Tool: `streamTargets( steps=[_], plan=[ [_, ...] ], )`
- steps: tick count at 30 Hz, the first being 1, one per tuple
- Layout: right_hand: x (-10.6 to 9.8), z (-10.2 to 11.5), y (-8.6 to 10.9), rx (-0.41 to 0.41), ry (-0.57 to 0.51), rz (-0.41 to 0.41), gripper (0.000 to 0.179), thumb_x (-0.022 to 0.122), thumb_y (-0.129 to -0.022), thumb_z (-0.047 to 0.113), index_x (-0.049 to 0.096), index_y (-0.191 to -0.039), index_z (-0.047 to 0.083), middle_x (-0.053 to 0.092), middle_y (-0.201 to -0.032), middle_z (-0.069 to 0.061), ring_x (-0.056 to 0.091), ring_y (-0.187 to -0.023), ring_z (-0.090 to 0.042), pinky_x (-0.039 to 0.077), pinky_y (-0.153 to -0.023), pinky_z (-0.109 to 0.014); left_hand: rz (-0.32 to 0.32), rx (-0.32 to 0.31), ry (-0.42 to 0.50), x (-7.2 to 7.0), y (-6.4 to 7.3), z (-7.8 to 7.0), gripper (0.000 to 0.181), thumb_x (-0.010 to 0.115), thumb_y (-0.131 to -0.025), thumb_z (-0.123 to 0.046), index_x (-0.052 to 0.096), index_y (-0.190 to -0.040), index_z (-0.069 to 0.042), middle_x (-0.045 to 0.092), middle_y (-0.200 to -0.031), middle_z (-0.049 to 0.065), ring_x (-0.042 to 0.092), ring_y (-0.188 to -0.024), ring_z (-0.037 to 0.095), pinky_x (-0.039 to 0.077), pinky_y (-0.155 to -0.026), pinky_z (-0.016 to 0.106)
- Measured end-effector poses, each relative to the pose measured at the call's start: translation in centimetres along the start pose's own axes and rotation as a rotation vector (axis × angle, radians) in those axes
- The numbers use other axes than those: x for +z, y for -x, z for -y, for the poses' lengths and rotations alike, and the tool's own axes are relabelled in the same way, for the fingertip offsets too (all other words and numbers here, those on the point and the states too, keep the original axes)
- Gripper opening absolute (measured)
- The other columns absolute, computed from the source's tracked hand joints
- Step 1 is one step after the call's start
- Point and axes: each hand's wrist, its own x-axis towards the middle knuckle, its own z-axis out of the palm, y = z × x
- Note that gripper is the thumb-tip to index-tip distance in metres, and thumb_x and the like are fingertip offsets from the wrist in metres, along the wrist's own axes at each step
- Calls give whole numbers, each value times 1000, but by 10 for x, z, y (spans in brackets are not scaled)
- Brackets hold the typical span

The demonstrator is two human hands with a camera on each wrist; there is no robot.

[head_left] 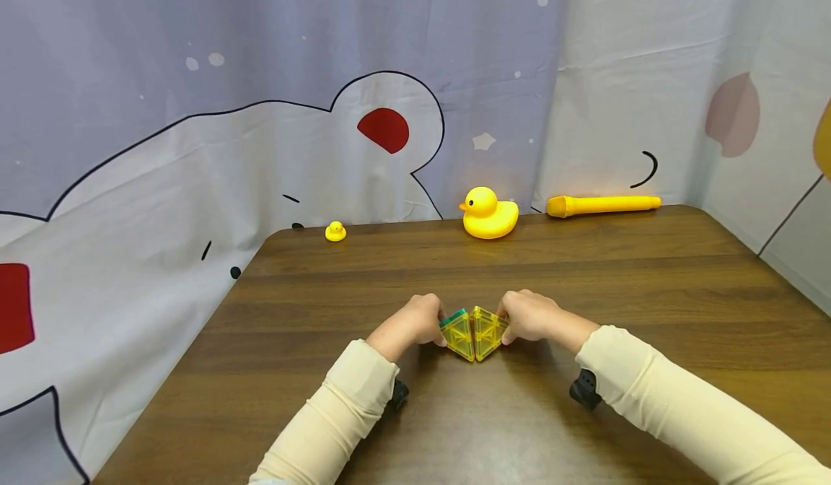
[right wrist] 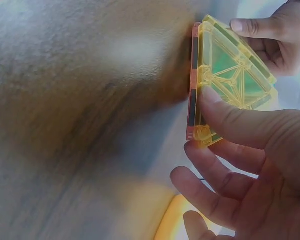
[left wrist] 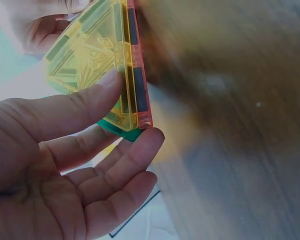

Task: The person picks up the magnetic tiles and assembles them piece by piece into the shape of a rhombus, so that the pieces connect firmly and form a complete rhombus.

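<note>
Two translucent yellow triangular magnetic tiles, a left one (head_left: 458,338) and a right one (head_left: 488,333), lean side by side over the middle of the table. My left hand (head_left: 414,320) pinches the left side of this small tile structure, its thumb on a yellow face and fingers behind. From the other side my right hand (head_left: 531,315) pinches it too, thumb on the yellow tile (right wrist: 232,75). Along the underside runs a red tile (left wrist: 141,85). A green tile (left wrist: 121,130) shows at the back, partly hidden by the yellow ones.
On the brown wooden table (head_left: 311,290), a small yellow duck (head_left: 335,232), a bigger yellow duck (head_left: 490,216) and a yellow microphone-shaped toy (head_left: 604,206) line the far edge. A patterned curtain (head_left: 260,160) hangs behind and at the left.
</note>
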Motion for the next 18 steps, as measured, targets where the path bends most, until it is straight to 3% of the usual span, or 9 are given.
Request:
streamTargets(
  steps=[5, 12, 18],
  plan=[
    [-2, 2, 1, -14, -1, -4, 24, 76, -65, 18, 67, -86, 11, 58, -81, 1, 51, -73, -17, 42, -59, -37, 1, 5, -1, -2, 0, -2, 29, 78, -63, -12, 64, -87, -7, 59, -87, 5, 54, -84, 20, 45, -72, 32],
    [-2, 1, 1, -14, -1, -9, 24, 77, -64, 19, 67, -85, 12, 59, -83, 0, 52, -73, -16, 43, -59, -38, -3, 8, 8, -1, 0, -1, 27, 79, -62, -11, 64, -85, -7, 59, -86, 4, 54, -83, 20, 45, -73, 32],
    [-5, 1, 2, -15, -9, -17, 29, 77, -63, 20, 67, -88, 10, 56, -74, 2, 50, -69, -15, 42, -57, -35, -11, -5, 53, -4, 0, 4, 33, 78, -62, -10, 64, -92, -8, 59, -94, 6, 53, -92, 23, 44, -77, 34]
  ],
)
